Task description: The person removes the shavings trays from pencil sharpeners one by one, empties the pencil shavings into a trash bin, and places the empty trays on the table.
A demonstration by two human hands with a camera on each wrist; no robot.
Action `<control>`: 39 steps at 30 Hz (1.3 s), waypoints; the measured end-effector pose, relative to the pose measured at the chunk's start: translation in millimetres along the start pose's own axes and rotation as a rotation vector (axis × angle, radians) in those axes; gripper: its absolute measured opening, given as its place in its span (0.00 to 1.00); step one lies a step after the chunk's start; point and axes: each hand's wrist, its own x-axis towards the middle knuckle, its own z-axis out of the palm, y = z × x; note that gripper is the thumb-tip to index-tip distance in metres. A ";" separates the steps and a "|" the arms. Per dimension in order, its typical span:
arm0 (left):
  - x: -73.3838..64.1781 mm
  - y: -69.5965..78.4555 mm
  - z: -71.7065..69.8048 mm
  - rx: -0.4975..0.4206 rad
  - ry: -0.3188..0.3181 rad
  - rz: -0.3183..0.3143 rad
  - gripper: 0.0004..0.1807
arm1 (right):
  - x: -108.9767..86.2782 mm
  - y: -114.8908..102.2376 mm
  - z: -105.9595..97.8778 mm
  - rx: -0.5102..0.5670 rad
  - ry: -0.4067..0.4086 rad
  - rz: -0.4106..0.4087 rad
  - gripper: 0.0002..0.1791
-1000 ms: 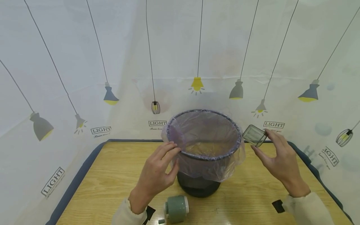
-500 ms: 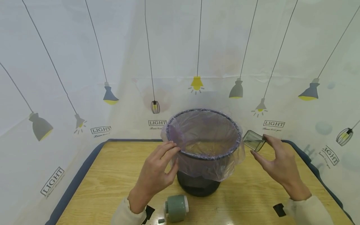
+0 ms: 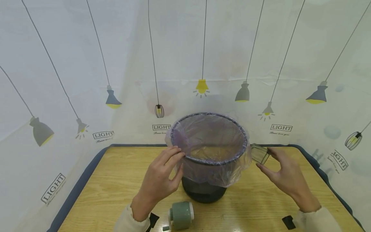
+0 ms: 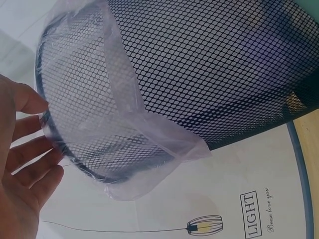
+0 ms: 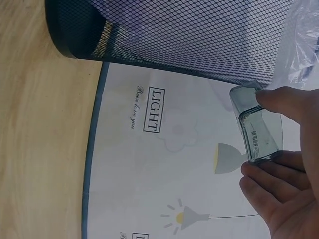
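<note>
My right hand pinches a small clear plastic shavings box between thumb and fingertips, just right of the bin's rim. In the right wrist view the box shows small printed lettering on one side. A black mesh wastebasket stands upright on the table, lined with a thin purplish bag folded over its rim. My left hand rests its fingertips on the near left of that rim, fingers fairly straight. In the left wrist view the fingers lie at the bag-covered rim.
A green crank pencil sharpener lies on its side on the wooden table, in front of the wastebasket. Behind and around the table hangs a white sheet printed with lamps. Dark blue edging borders the tabletop.
My right hand has lowered the shavings box a little beside the rim and turned it. My left hand stays at the wastebasket's rim.
</note>
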 end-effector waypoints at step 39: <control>-1.8 -0.8 2.7 0.018 0.086 0.078 0.13 | -47.1 9.9 30.0 0.108 -0.203 0.079 0.33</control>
